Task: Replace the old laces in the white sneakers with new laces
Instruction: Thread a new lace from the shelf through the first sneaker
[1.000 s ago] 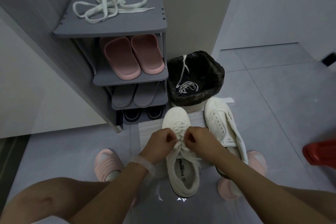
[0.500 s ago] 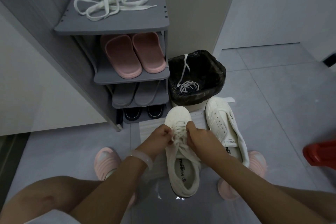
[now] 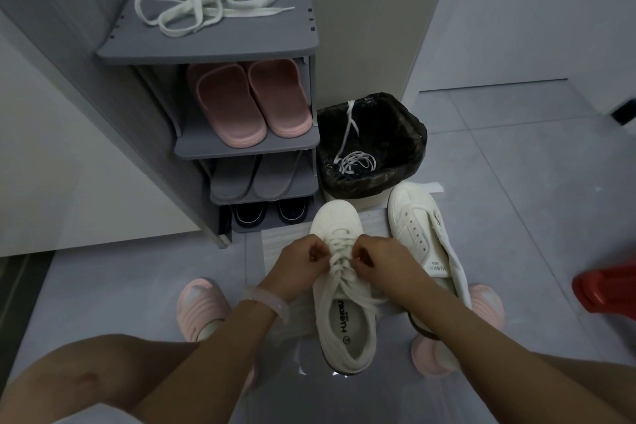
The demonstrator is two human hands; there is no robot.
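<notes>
White sneaker being laced by two hands on a grey tiled floor

Grey shoe rack (image 3: 213, 48) at upper left carries a loose white lace (image 3: 206, 3) on its top board, with pink slippers (image 3: 247, 100), grey slippers (image 3: 261, 179) and dark shoes (image 3: 272, 212) on the shelves beneath. Below it, the left hand (image 3: 299, 260), fingers curled, pinches the lace (image 3: 339, 263) of the laced sneaker (image 3: 344, 303), which stands toe away from the viewer between the person's pink slippers. The right hand (image 3: 377, 260) pinches the same lace from the other side, knuckles nearly touching the left. Behind the sneaker, a black-lined bin (image 3: 409, 134) holds a tangled white lace (image 3: 354, 160). Just right, the unlaced sneaker (image 3: 416, 227) shows bare eyelets, its tongue folded out. A red object (image 3: 605, 289) sits at far right
</notes>
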